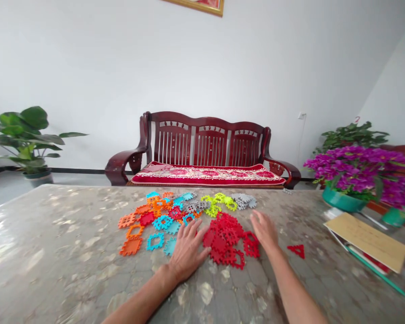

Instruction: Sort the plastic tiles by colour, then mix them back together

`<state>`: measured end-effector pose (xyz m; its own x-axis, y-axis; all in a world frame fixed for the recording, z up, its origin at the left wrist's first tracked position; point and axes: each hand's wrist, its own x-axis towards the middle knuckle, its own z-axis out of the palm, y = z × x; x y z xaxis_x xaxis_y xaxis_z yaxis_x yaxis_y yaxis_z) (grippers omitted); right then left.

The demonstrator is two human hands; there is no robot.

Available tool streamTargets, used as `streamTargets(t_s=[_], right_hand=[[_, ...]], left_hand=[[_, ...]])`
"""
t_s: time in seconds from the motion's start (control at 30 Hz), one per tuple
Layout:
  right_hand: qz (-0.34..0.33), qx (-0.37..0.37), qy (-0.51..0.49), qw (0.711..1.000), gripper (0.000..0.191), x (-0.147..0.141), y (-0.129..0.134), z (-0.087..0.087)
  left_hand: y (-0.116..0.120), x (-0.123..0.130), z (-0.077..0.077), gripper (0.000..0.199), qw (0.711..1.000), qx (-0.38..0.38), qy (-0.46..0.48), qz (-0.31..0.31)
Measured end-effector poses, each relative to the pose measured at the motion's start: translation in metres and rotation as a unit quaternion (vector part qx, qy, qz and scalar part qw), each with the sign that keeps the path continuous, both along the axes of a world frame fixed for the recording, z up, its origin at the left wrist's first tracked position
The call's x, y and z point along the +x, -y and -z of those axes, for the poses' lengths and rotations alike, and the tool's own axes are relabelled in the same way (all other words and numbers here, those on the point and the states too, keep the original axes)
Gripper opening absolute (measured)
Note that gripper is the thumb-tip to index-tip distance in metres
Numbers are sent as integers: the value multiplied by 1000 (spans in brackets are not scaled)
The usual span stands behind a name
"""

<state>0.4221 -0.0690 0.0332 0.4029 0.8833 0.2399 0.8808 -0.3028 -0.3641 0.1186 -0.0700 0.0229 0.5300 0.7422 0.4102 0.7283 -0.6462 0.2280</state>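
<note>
Reds in the middle now: red pile (227,235) on the table (70,261), L hand (188,246) at its 9 o'clock, palm down, fingers spread, thumb by the edge. R hand (265,228) at 3, fingers loosely parted, nothing seen in it. Lime pcs (219,201) at 12. Step, I'd judge: herding reds tog. Next move prob. calls for R hand fetching the lone red triangle (299,250), just past 3, well apart.
</note>
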Motion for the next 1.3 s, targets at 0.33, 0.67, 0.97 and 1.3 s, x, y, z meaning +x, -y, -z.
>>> streamTargets(t_s=[0.33,0.67,0.97,1.3], right_hand=[[137,-109,71,982,54,50,41,45],[-130,71,-105,983,48,-37,-12,49],[33,-9,-18,999,59,58,-116,-19],[-29,-92,-38,995,57,53,-167,2]], left_hand=[[15,47,4,57,989,-58,-66,116],[-18,-12,19,33,996,49,-46,-53],[-27,-16,34,34,995,86,-32,-27],[-27,-18,29,39,999,47,-16,4]])
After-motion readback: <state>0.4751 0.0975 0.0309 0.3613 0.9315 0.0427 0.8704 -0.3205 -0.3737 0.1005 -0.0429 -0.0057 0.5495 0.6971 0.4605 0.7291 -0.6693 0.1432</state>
